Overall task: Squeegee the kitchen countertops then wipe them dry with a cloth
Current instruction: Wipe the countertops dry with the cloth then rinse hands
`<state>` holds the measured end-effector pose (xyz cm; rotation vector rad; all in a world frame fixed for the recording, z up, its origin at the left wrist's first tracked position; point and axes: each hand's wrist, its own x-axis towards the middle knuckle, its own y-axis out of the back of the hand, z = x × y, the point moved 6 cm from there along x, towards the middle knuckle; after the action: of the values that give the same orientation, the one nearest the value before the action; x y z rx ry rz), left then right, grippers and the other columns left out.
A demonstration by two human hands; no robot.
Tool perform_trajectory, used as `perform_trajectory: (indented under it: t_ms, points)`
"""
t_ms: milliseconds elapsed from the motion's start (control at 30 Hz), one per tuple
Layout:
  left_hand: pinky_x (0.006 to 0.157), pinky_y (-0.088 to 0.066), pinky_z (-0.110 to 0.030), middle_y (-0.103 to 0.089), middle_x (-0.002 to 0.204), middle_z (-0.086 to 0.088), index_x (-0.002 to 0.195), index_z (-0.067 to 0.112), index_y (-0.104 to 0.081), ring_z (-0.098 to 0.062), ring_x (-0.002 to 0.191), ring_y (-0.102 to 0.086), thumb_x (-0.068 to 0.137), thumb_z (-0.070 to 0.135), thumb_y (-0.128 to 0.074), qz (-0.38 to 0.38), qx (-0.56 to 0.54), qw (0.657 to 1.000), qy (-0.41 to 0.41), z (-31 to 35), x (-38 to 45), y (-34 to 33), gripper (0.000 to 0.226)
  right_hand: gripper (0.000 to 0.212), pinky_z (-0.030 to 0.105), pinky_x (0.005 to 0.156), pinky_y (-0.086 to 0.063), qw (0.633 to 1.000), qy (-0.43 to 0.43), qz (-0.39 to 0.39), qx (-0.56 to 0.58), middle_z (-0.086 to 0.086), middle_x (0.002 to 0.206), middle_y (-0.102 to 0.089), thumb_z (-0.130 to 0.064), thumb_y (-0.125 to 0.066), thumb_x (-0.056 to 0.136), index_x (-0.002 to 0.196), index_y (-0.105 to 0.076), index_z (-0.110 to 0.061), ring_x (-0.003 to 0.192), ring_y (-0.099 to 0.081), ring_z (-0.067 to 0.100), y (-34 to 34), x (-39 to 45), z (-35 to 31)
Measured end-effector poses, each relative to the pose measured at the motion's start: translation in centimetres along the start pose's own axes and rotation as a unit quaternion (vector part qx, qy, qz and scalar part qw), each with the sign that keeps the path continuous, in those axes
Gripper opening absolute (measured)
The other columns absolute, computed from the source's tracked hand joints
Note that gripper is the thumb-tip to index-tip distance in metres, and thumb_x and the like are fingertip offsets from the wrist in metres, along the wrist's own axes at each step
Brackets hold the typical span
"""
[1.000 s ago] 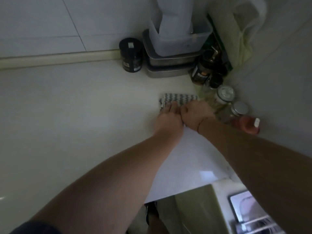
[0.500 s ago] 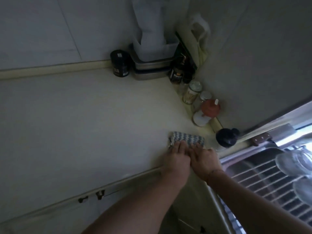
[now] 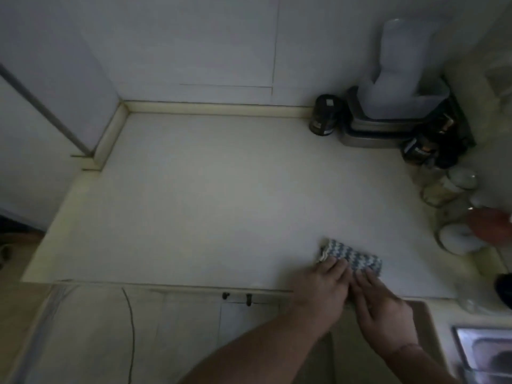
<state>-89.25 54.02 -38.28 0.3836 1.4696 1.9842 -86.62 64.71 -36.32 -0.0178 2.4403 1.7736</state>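
Both hands side by side, left hand (image 3: 321,289) and right hand (image 3: 383,314), fingers flat, pressing a folded zigzag-patterned cloth (image 3: 352,256) onto the pale surface (image 3: 207,195) near its front edge. Jars, seemingly, blurred along the right wall.

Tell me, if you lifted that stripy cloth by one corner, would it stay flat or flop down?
It would probably flop. The cloth looks like soft woven fabric, folded into a pad, so it would likely unfold and droop. It seems light. Both hands, left and right, press flat on it, so it probably slides easily on the smooth counter.
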Motion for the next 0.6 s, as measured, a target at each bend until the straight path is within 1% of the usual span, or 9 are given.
perform_trajectory:
  t_ms: [67,100,200,300,367,400,500,600]
  points:
    - [0.097,-0.046,-0.021,-0.066,0.122,0.009,0.114,0.024,-0.071,-0.01,0.115,-0.059,0.077,0.038,-0.033,0.013,-0.005,1.0,0.028,-3.5,-2.6,0.6,0.054,0.051,0.043,0.075,-0.057,0.999,0.036,-0.021,0.007,0.011,0.113,-0.071,-0.04,-0.039,0.085,0.106,-0.075,-0.011,0.105,-0.068,0.025,-1.3,0.6,-3.9]
    - [0.098,-0.047,-0.022,-0.065,0.124,0.009,0.115,0.024,-0.07,-0.011,0.116,-0.059,0.077,0.037,-0.032,0.024,-0.005,0.999,0.043,-5.5,-4.0,1.1,0.056,0.05,0.043,0.074,-0.058,0.998,0.053,-0.028,0.009,0.011,0.113,-0.071,-0.039,-0.039,0.085,0.106,-0.075,-0.01,0.105,-0.068,0.025,-2.0,0.9,-6.2]
    - [0.1,-0.046,-0.023,-0.063,0.128,0.006,0.118,0.022,-0.069,-0.013,0.12,-0.058,0.075,0.039,-0.034,0.051,-0.006,0.995,0.091,-11.4,-8.7,2.6,0.059,0.049,0.041,0.066,-0.059,0.992,0.111,-0.058,0.01,0.009,0.109,-0.072,-0.038,-0.039,0.084,0.102,-0.076,-0.011,0.1,-0.07,0.024,-4.1,1.9,-13.9]
    - [0.104,-0.044,-0.026,-0.062,0.13,0.002,0.12,0.018,-0.068,-0.014,0.124,-0.055,0.073,0.043,-0.034,0.073,-0.002,0.985,0.158,-17.5,-14.3,4.4,0.064,0.048,0.034,0.063,-0.058,0.982,0.171,-0.086,-0.001,0.007,0.105,-0.074,-0.037,-0.038,0.084,0.098,-0.078,-0.013,0.094,-0.072,0.02,-6.4,2.3,-22.6]
    - [0.104,-0.045,-0.031,-0.059,0.134,-0.002,0.124,0.014,-0.065,-0.017,0.127,-0.052,0.074,0.038,-0.036,0.089,-0.014,0.977,0.195,-21.4,-18.2,5.6,0.063,0.047,0.033,0.063,-0.058,0.974,0.214,-0.078,0.003,0.007,0.102,-0.074,-0.035,-0.039,0.083,0.095,-0.078,-0.011,0.092,-0.072,0.02,-7.9,2.5,-28.3]
    - [0.103,-0.046,-0.032,-0.058,0.135,-0.002,0.125,0.015,-0.064,-0.017,0.127,-0.052,0.075,0.037,-0.037,0.1,-0.02,0.971,0.217,-23.3,-20.1,6.1,0.061,0.047,0.033,0.064,-0.058,0.97,0.231,-0.073,0.007,0.007,0.1,-0.075,-0.034,-0.039,0.083,0.094,-0.078,-0.01,0.092,-0.072,0.021,-8.7,2.5,-30.9]
    - [0.099,-0.048,-0.029,-0.06,0.133,0.002,0.124,0.019,-0.065,-0.017,0.124,-0.055,0.076,0.037,-0.041,0.12,-0.038,0.955,0.268,-28.8,-25.3,7.8,0.057,0.047,0.031,0.068,-0.058,0.957,0.281,-0.063,0.013,0.005,0.099,-0.075,-0.033,-0.039,0.084,0.096,-0.078,-0.01,0.094,-0.072,0.02,-11.1,2.3,-38.2]
    - [0.096,-0.05,-0.029,-0.061,0.131,0.001,0.122,0.019,-0.066,-0.017,0.122,-0.057,0.078,0.036,-0.045,0.132,-0.053,0.947,0.29,-33.7,-29.3,9.1,0.052,0.046,0.028,0.072,-0.057,0.945,0.321,-0.062,0.007,0.003,0.098,-0.075,-0.032,-0.038,0.085,0.096,-0.078,-0.011,0.094,-0.072,0.018,-13.4,2.3,-44.6]
